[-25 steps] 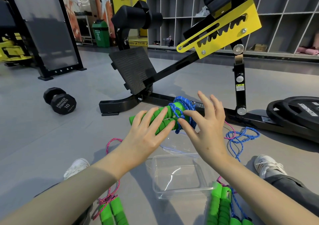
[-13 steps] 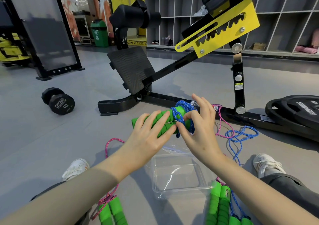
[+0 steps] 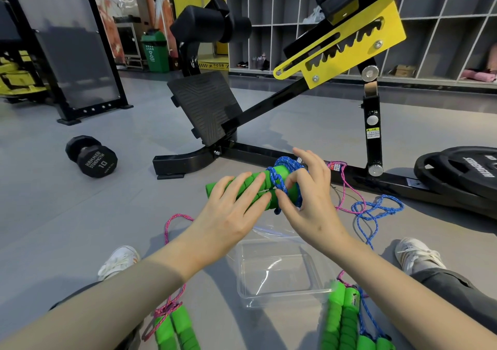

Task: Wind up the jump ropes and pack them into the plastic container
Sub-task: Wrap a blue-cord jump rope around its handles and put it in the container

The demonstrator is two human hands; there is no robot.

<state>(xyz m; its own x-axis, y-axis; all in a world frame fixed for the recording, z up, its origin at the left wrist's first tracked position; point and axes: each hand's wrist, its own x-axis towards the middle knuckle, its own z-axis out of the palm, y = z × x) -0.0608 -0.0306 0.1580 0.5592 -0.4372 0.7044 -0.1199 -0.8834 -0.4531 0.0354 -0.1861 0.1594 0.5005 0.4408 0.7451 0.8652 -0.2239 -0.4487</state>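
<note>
step: finishing wrap | my left hand [image 3: 228, 215] grips paired green foam handles [image 3: 215, 188] | my right hand [image 3: 312, 207] pinches blue braided cord [image 3: 287, 161] round them | next: tuck end, into clear plastic container [image 3: 282, 300]

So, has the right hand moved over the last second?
Yes. Judged against the plastic container, the right hand has closed in leftward on the green handles, its fingers now pinching the blue rope.
</note>
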